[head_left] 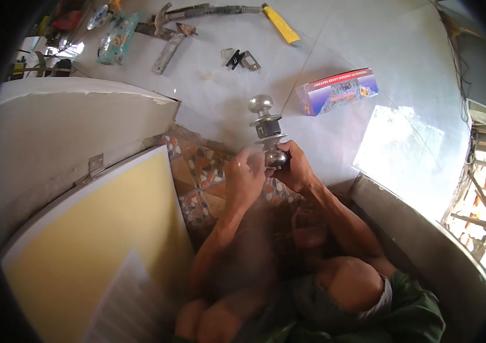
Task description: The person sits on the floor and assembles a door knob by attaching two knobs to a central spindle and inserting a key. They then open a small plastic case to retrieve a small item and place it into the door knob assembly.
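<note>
A metal doorknob set (268, 127), with a round silver knob at each end and a dark cylinder between, stands upright on the pale tiles in front of me. My right hand (296, 170) is closed round the nearer knob, thumb along its side. On the other side my left hand (245, 173) has its fingers curled against the same knob; some fingertips are hidden and slightly blurred. Beyond lie a metal strike plate (249, 61) and a small black piece (234, 59). A blue and red cardboard box (340, 91) rests to the right.
At the far side lie a claw hammer (211, 10), a yellow strip-shaped thing (280, 26), a try square (169, 52) and a green plastic packet (119, 39). A yellow door panel (94, 228) with a hinge (95, 164) stands at my left, beside a low wall (71, 126).
</note>
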Available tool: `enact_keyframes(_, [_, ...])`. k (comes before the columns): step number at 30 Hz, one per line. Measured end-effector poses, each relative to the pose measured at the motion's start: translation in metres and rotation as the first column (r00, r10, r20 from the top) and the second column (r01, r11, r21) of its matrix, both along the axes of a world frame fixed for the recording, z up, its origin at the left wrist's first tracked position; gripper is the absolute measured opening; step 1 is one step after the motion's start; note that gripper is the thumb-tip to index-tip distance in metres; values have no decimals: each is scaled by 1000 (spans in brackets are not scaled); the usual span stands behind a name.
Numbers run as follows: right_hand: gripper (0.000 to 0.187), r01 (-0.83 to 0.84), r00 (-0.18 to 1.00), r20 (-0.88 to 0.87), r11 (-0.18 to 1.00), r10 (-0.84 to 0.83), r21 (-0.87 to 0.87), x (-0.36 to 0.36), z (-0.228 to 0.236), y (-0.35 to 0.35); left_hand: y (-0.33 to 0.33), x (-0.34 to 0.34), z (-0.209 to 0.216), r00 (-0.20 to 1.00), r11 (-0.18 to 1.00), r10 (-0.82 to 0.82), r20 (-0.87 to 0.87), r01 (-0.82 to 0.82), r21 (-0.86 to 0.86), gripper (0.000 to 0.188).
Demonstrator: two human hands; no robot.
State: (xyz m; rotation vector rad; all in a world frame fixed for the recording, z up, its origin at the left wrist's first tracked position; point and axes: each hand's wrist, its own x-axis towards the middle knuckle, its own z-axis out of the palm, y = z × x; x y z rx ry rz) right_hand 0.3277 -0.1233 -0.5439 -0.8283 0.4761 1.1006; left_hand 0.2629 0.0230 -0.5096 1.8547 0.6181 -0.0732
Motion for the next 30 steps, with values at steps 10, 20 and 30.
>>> enact_keyframes(10, [41, 57, 982, -182, 998, -57, -3, 2, -8, -3, -10, 13, 3, 983, 935, 96, -156, -142, -323, 14])
enact_keyframes(20, [38, 51, 980, -194, 996, -37, 67, 3, -17, -11, -12, 13, 0, 992, 981, 43, -119, -65, -184, 15])
enact_keyframes(30, [39, -5, 988, -153, 999, -3, -46, 8, 1, 1, -8, 17, 6, 986, 969, 68, -153, -101, -224, 15])
